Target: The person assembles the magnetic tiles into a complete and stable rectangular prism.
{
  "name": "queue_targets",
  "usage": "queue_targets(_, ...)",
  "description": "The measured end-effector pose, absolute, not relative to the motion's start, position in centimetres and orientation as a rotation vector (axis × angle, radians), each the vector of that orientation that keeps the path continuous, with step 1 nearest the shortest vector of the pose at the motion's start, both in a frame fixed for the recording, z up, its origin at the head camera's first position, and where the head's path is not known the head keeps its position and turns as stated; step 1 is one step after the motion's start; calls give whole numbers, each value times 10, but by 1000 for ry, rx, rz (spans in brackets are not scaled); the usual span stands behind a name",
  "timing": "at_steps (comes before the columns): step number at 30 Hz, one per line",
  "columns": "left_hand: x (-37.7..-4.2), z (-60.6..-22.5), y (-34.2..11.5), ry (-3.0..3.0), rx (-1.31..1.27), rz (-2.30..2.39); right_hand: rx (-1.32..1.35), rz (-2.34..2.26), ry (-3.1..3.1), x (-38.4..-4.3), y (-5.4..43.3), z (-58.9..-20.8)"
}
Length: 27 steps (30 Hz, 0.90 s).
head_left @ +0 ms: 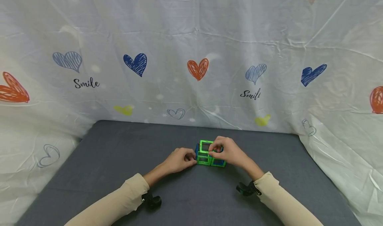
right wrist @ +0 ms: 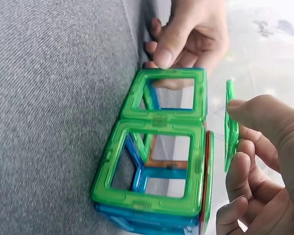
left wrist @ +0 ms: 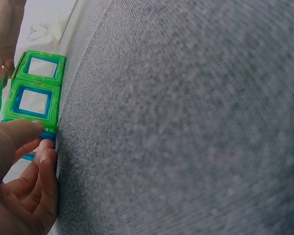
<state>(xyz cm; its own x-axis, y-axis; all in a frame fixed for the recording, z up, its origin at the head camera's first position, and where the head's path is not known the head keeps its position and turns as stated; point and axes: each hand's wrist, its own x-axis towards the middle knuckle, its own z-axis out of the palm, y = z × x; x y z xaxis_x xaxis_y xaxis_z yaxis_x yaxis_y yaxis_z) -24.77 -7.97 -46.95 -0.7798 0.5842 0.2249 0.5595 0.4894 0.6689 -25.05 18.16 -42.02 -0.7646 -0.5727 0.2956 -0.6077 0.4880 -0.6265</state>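
A small box-like build of magnetic tiles point(head_left: 204, 164) stands on the table, with two green square frames side by side on its front and blue and red-orange tiles behind. At its left end is my left hand point(head_left: 179, 160), whose thumb and fingers pinch the edge there, by a blue tile point(left wrist: 48, 135). My right hand point(head_left: 231, 152) is over the build's right part. Between thumb and fingers it holds a loose green magnetic tile point(right wrist: 231, 129), seen nearly edge-on in the right wrist view and apart from the build's top.
A dark grey cloth covers the table point(head_left: 134, 139). Behind it hangs a white curtain point(head_left: 167, 93) printed with hearts and "Smile". Black wrist devices point(head_left: 153, 202) sit at both cuffs.
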Motion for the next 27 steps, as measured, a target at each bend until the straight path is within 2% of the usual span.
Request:
queue_targets(18,-248,-469,-77,2693,1024,1162,1080,1032,-2797,-250,171,-417)
queue_targets(27,-249,-470,-80,2655,1021,1182,1103,1067,-2792,-255,181,-414)
